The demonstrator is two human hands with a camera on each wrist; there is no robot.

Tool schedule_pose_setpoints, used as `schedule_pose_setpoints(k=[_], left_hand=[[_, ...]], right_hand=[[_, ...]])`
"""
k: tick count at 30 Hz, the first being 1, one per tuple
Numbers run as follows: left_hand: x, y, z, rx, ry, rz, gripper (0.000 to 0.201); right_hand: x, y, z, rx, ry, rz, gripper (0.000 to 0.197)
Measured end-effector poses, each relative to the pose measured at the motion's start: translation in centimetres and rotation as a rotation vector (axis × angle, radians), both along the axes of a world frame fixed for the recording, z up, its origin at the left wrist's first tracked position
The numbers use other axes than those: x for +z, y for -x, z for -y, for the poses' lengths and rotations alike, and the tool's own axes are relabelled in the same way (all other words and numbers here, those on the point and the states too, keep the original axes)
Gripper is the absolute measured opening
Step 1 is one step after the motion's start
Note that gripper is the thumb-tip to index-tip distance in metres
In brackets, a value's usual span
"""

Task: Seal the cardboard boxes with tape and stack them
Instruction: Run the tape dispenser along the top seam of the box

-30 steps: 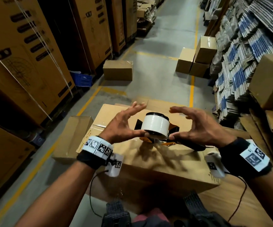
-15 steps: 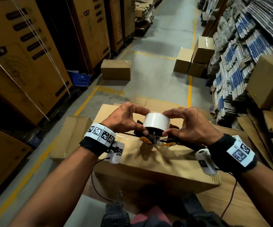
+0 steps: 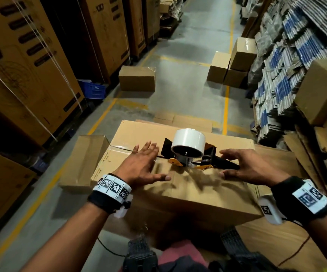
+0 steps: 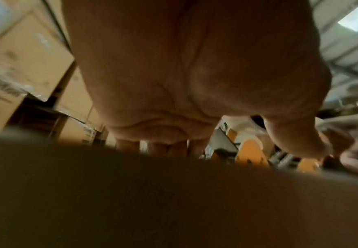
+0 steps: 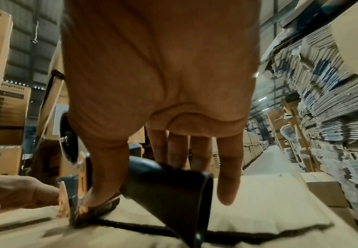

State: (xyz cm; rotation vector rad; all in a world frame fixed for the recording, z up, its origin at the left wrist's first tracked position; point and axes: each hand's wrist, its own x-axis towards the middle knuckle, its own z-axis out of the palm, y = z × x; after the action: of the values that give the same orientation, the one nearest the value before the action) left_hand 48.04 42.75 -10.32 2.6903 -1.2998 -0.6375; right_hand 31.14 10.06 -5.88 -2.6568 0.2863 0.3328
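Box: a large cardboard box (image 3: 178, 189) lies right in front of the person, its top flaps closed with the seam running left to right across the top.
Tape dispenser: a tape dispenser (image 3: 190, 154) rests on the box top, on the seam and nearer the far edge than the near one; its black handle (image 5: 169, 189) points toward the right edge of the box.
Tape roll: a white roll of tape (image 3: 189, 141) sits on the dispenser, its flat face turned toward the person.
Left hand: the left hand (image 3: 141, 165) lies palm down on the box top just left of the dispenser, fingers straight and spread, holding nothing; in the left wrist view the palm (image 4: 195, 67) is low over the cardboard.
Right hand: the right hand (image 3: 251, 167) is over the handle, fingers apart and only slightly bent. In the right wrist view the thumb (image 5: 108, 171) touches the near side of the handle and the other fingertips hang behind its far side; it is not clamped round it.
Box on the left: a smaller cardboard box (image 3: 84, 160) stands against the left side of the large one.
Floor: a closed box (image 3: 137, 78) sits alone on the concrete floor (image 3: 178, 89) ahead, and three stacked boxes (image 3: 231, 67) stand further right.
Right side: piles of flattened cartons (image 3: 288, 75) line the aisle.
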Motion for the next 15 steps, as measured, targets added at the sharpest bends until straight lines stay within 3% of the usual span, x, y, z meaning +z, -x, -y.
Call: schedule_pose_setpoints(k=[2,5,8,15], left_hand=[[-1.2,-0.1,0.0,-0.043,-0.108,0.025,0.138],[-2.7,0.1,-0.3,-0.063,-0.13,0.083,0.129],[-3.5,0.4,-0.8,-0.067,-0.123,0.154,0.12],[-3.3,0.4,-0.7,-0.058,-0.137,0.145,0.119]], right_hand=[[-0.6,-0.2,-0.5,0.003,-0.003,0.019,0.067],[-1.6,-0.6,-0.6,0.004,0.014,0.044,0.04],[-2.2,-0.4,-0.2,-0.007,0.017,0.073,0.04],[-1.5,1.6,2.9,-0.091,0.017,0.128,0.044]])
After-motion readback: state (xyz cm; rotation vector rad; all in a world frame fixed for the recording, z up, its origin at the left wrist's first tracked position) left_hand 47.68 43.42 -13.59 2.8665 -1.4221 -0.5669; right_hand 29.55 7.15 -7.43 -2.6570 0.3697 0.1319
